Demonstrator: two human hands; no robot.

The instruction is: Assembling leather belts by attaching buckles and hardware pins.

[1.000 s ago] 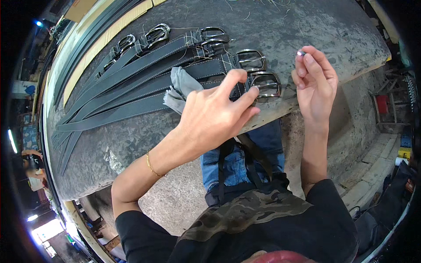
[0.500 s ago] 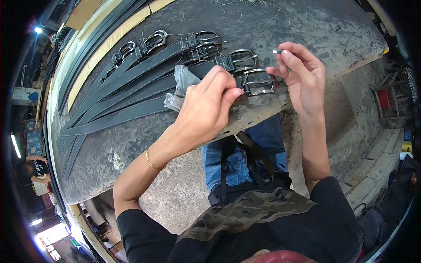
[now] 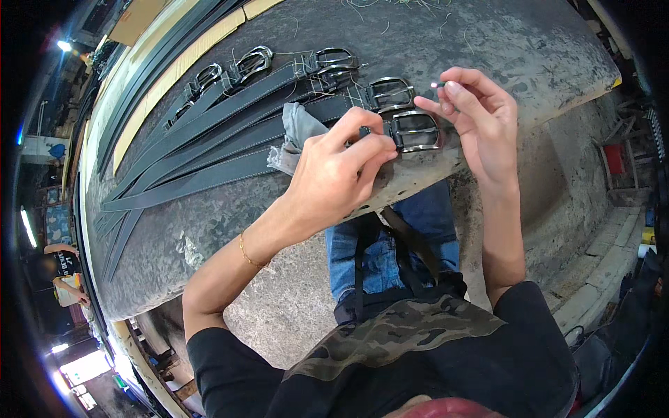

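My left hand (image 3: 341,164) is closed on the end of a black leather belt, right beside its silver buckle (image 3: 419,132). The buckle lies near the table's front edge. Raised to the right of it, my right hand (image 3: 488,125) pinches a small dark piece with a bright whitish tip (image 3: 435,85) between thumb and fingers; its kind is too small to make out. Behind my left hand lies a crumpled grey cloth (image 3: 298,129) on the belts. Several more black belts (image 3: 202,157) with pale stitching fan out leftward, another buckle (image 3: 390,94) just beyond the held one.
The dark, stained table (image 3: 543,63) curves around in front of me. Long black strips (image 3: 150,66) and a yellowish board (image 3: 167,76) run along its far left. Loose threads (image 3: 390,5) lie at the back. A person (image 3: 64,268) is at the far left, a red-seated stool (image 3: 614,159) at right.
My left fingers have shifted on the belt beside the buckle, the index finger now lifted and bent. My right hand stays raised with the small piece, nearly unmoved.
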